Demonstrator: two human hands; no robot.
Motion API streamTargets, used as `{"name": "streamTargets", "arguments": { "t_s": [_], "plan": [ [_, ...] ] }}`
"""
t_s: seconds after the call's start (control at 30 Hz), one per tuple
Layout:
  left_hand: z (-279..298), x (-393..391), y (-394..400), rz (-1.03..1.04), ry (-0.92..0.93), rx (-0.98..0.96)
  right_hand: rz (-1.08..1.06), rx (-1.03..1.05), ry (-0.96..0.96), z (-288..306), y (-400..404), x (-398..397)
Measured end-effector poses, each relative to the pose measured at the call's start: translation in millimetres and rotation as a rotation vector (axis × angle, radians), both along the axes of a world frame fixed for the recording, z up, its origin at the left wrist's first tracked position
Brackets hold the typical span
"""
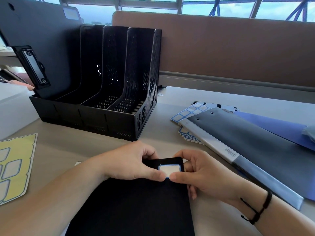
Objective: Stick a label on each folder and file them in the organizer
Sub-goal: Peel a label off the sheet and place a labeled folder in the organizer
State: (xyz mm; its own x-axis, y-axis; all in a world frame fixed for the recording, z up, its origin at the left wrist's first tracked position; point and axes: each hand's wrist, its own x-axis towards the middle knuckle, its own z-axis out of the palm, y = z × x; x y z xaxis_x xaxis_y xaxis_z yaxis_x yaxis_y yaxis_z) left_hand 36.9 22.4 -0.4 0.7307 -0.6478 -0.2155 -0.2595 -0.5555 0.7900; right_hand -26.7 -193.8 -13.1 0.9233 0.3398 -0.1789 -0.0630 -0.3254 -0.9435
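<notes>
A black folder (136, 206) lies flat on the desk in front of me. A white label with a blue border (169, 169) sits near its top right corner. My left hand (131, 162) holds the folder's top edge, its thumb pressing the label's lower left edge. My right hand (199, 174) grips the folder's right edge, thumb on the label's lower right. The black four-slot organizer (105, 92) stands behind, with a dark labelled folder (42, 45) leaning in its leftmost slot. A grey folder (247, 143) and a blue folder (279, 126) lie stacked at right.
A yellow label sheet (15, 167) with some labels peeled lies at the left. Blue-bordered label sheets (189, 113) poke out from under the grey folder. A white box (13, 108) stands left of the organizer. A brown partition (238, 51) closes the desk's far side.
</notes>
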Motion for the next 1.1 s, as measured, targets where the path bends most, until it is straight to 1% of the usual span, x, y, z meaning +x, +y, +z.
{"name": "streamTargets", "arguments": {
  "t_s": [0.07,0.2,0.3,0.57,0.67,0.77,0.83,0.9,1.0,1.1],
  "plan": [
    [-0.8,0.0,-1.3,0.000,-0.023,-0.001,-0.029,-0.014,-0.012,-1.6,1.4,0.4],
    [-7.6,1.8,-7.4,0.065,-0.136,0.028,-0.138,-0.076,-0.022,-5.8,6.0,3.4],
    [-11.6,3.5,-9.3,0.084,-0.187,0.061,-0.160,-0.094,-0.047,-10.2,6.7,4.9],
    [-18.0,7.1,-9.1,0.086,-0.149,0.024,-0.149,-0.060,-0.029,-5.5,5.7,1.1],
    [-14.2,6.0,-9.9,0.115,-0.149,0.040,-0.134,0.044,0.030,1.5,6.8,-6.5],
    [1.4,8.2,-3.0,0.103,-0.096,0.060,-0.087,0.209,0.170,3.8,3.9,-20.9],
    [16.7,9.4,4.9,0.120,-0.060,0.067,-0.003,0.240,0.257,4.3,5.7,-33.7],
    [32.6,6.9,11.4,0.157,-0.040,0.043,0.038,0.228,0.282,4.7,11.7,-46.1],
    [50.3,-2.7,21.2,0.218,-0.102,0.048,-0.075,0.315,0.271,2.4,20.1,-56.7],
    [58.0,-17.4,37.9,0.277,-0.199,0.186,-0.246,0.451,0.276,-2.4,22.2,-59.0]
  ]
}}
